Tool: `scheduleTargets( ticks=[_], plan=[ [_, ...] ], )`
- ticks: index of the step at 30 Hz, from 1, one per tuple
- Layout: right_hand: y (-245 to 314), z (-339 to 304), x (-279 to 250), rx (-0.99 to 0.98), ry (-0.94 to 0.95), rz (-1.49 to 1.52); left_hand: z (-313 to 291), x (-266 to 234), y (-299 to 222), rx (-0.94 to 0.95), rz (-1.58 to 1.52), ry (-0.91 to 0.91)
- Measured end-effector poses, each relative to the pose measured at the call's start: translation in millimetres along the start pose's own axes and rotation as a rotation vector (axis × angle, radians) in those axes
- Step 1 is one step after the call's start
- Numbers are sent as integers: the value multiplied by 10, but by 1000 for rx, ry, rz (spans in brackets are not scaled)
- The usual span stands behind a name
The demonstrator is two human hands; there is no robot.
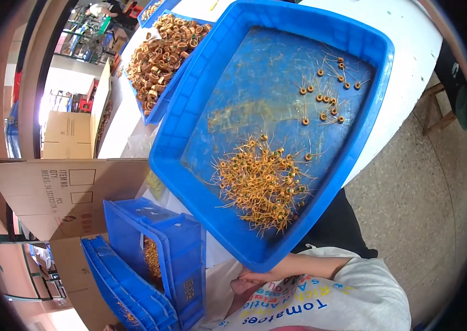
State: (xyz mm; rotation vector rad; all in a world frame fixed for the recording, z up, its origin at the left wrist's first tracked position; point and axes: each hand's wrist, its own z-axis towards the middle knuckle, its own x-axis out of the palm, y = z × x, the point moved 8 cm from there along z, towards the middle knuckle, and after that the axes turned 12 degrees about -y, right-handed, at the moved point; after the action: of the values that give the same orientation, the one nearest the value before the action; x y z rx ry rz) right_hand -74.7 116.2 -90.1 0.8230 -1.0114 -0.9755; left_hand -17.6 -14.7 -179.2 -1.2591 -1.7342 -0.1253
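Note:
A large blue plastic tray [385,71] stands tilted across the middle of the view. In its near part lies a dense heap of small copper-coloured wire-wound ring coils [261,179] with long thin leads. Several loose coils [324,99] are scattered toward its far right corner. My right hand [251,276] is low in front of my body, close by the tray's nearest corner. Its fingers are partly hidden, so their grip does not show. Beside it, a shaded patch of skin [238,292] may be my left hand or forearm; no fingers can be made out there.
Left of the tray, a blue bin [148,116] holds many copper-brown rings [161,58]. Stacked blue crates [181,243] with small copper parts stand at lower left, before an open cardboard box [51,193]. The white table [421,33] ends at the right above a speckled floor [415,187].

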Motion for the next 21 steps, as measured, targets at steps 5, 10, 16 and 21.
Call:
scheduleTargets(
  ticks=[5,10,16,21],
  plan=[
    [73,19,-11,-47,-9,-73,-122,-120,80,10,0,-38],
    [-174,-55,26,81,1,3,-322,-76,-23,36,1,-72],
    [-93,-13,10,-100,-24,-71,-1093,66,-1101,249,545,-298],
    [44,0,14,-89,-9,-52,-1663,144,-1984,426,1007,-465]
  ],
)
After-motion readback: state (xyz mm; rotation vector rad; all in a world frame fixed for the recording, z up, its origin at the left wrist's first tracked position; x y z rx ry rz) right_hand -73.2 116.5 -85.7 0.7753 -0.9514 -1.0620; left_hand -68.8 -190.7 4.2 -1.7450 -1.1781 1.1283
